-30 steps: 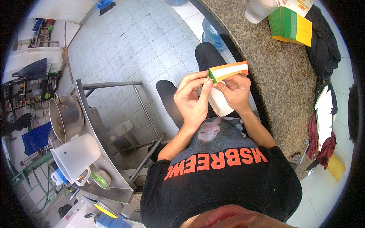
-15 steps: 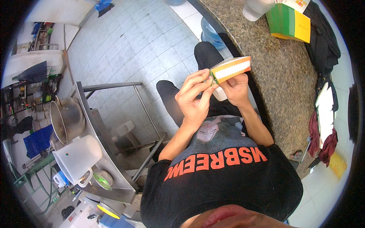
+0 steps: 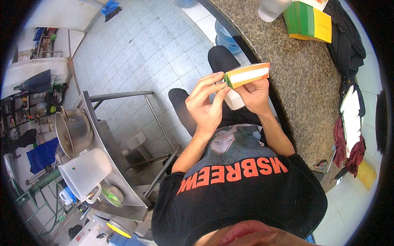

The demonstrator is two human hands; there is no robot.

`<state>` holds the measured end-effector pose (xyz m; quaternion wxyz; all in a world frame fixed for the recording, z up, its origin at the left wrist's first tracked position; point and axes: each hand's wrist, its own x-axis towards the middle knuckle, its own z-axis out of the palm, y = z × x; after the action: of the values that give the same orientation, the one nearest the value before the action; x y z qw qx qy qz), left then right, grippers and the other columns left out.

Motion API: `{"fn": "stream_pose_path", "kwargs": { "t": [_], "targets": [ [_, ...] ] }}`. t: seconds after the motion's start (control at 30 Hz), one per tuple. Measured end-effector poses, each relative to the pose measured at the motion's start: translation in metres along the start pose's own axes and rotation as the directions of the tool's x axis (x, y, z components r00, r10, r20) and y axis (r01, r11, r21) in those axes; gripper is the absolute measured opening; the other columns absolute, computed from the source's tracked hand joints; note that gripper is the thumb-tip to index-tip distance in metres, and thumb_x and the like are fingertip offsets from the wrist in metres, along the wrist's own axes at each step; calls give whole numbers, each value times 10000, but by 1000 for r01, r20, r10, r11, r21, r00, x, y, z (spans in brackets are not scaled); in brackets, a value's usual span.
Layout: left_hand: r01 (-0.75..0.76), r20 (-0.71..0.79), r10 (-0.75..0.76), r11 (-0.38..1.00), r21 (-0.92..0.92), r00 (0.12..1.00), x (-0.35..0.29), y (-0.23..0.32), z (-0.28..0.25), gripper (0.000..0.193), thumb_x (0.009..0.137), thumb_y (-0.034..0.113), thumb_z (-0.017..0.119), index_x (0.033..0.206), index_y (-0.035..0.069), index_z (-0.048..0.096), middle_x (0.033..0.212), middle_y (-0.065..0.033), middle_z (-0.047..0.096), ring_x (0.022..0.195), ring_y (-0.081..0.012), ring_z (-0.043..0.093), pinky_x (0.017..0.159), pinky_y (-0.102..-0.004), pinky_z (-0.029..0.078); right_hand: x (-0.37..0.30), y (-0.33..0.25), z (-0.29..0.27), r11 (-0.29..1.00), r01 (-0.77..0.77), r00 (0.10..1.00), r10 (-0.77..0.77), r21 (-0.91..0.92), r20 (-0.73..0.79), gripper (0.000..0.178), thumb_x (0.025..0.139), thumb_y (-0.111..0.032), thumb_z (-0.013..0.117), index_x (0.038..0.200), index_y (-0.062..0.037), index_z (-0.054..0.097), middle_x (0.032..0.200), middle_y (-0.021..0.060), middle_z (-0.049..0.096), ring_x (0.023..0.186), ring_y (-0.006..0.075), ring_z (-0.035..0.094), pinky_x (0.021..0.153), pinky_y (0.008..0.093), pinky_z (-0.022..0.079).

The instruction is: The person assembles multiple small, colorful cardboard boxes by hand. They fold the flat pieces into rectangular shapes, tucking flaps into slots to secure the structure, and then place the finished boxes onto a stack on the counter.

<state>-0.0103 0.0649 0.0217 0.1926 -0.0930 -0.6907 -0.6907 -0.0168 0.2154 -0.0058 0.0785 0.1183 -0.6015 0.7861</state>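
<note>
Above my lap, beside the counter's edge, I hold a small paperboard box (image 3: 248, 75) in both hands. Its facing side is orange with a white zigzag patch, and the end by my left hand is green. My left hand (image 3: 204, 102) pinches that green end between thumb and fingers. From below, my right hand (image 3: 255, 96) grips the box, its fingers partly hidden behind it. A white panel (image 3: 234, 100) shows between my hands beneath the box; I cannot tell whether it belongs to it.
On the speckled stone counter (image 3: 283, 82) at right lie a stack of green and yellow cardboard pieces (image 3: 307, 23) and a translucent cup (image 3: 272, 9). A metal table at left carries a large pot (image 3: 74, 131) and a plastic pitcher (image 3: 86, 172). Blue water jugs (image 3: 225, 39) stand beyond my knees.
My left hand has shifted slightly left and down, and more of the box's green end now shows. My right hand keeps its grip on the box.
</note>
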Motion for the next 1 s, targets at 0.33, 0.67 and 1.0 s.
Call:
{"fn": "stream_pose_path", "kwargs": {
  "t": [0.33, 0.67, 1.0],
  "targets": [
    [-243, 98, 226, 937, 249, 969, 6, 5, -1, 211, 728, -73, 826, 924, -15, 771, 1018, -170, 759, 1045, -325, 722, 915, -402, 571, -5, 5, 6, 995, 68, 994, -74, -70, -77, 257, 923, 21, 719, 1173, 52, 668, 1137, 112, 700, 1059, 199, 670, 939, 330, 529],
    [-270, -107, 457, 682, 679, 883, 46, -28, -27, 49, 850, -63, 729, 880, -33, 705, 840, -121, 716, 701, -222, 680, 615, -340, 552, -3, -98, 30, 889, -206, 794, 396, -408, 462, 478, 924, -120, 724, 1349, 46, 584, 1378, 236, 618, 1293, 336, 600, 1065, 385, 470],
    [-3, -28, -1, 991, -131, 1000, 27, -22, -24, 198, 979, 135, 679, 1082, -31, 646, 1076, -148, 671, 992, -176, 631, 888, -332, 499, 8, -42, 11, 955, -121, 993, 114, -271, -39, 447, 1047, -367, 603, 1262, 24, 599, 908, 85, 683, 813, 118, 633, 715, 274, 495]
  ]
}}
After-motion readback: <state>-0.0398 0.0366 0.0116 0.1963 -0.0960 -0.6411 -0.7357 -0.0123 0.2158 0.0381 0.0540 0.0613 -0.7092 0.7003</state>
